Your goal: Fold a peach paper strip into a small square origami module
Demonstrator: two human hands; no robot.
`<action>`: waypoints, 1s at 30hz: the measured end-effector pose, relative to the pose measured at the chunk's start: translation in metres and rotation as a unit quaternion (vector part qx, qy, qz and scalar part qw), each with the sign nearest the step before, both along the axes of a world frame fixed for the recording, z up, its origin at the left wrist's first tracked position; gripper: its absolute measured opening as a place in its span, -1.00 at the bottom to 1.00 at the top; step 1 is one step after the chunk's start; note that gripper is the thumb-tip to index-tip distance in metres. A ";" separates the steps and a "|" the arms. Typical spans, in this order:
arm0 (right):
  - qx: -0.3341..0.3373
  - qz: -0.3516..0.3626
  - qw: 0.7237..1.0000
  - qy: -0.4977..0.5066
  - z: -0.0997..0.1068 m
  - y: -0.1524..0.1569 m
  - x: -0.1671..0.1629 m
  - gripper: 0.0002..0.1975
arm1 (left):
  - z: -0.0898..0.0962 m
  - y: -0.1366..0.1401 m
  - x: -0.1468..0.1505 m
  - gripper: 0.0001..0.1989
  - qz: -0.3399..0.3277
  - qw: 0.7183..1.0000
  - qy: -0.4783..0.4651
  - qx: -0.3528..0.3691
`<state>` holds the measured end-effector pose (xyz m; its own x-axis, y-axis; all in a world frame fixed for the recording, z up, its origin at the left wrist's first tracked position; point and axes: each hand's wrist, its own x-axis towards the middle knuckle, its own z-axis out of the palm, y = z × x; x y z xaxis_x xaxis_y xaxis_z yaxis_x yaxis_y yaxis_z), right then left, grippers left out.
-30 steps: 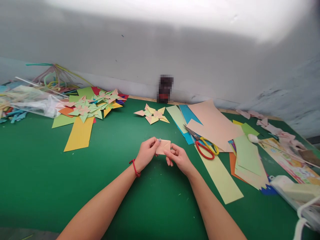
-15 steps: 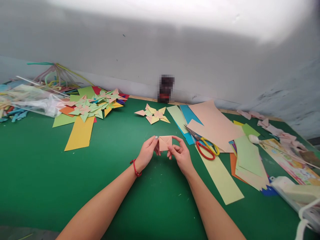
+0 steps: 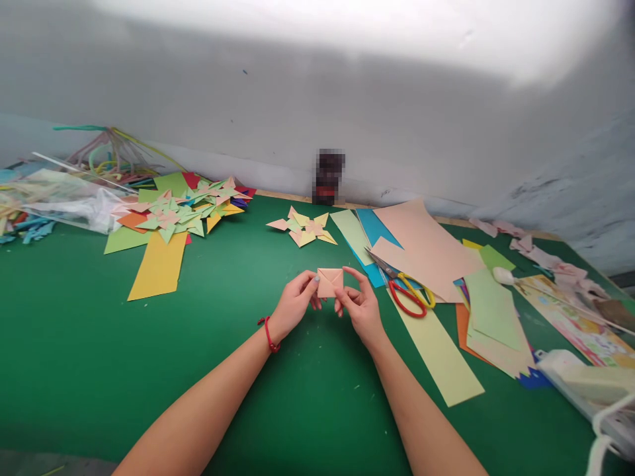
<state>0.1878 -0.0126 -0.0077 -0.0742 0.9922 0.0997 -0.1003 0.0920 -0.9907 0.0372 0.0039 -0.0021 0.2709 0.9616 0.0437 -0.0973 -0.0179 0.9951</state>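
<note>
A small square of folded pink paper (image 3: 329, 284) is held up between my two hands, its diagonal creases facing me. My left hand (image 3: 296, 295) pinches its left edge between thumb and fingers; a red cord bracelet circles that wrist. At the lower right corner, the thumb of my right hand (image 3: 361, 305) presses on the paper, while the index finger reaches to the upper right corner. Just beyond the hands lies a star-shaped ring of folded pink and yellow paper (image 3: 303, 227) on the green table (image 3: 238, 390).
Scissors (image 3: 407, 297) with red and yellow handles rest to the right on a pale yellow-green strip (image 3: 441, 350) and pink sheets (image 3: 421, 244). At left lie several folded paper stars (image 3: 173, 211), a yellow strip (image 3: 157, 264) and a clear plastic bag (image 3: 74, 198). A white power strip (image 3: 580, 377) sits at right.
The left thumb has slid down slightly along the paper's left edge, uncovering its upper left corner. The paper has shifted a little to the right; the right index finger has lifted slightly.
</note>
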 end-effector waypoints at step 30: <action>0.000 0.034 0.999 0.008 -0.005 0.001 0.001 -0.79 | -0.002 -0.004 0.003 -0.73 -0.052 0.961 -0.212 -0.172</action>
<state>0.1888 -0.0112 -0.0129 -0.1403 0.9850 0.1007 -0.1221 0.0837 -0.9890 0.0407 -0.0003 -0.0038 0.3937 0.9077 -0.1452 -0.4785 0.3372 0.8108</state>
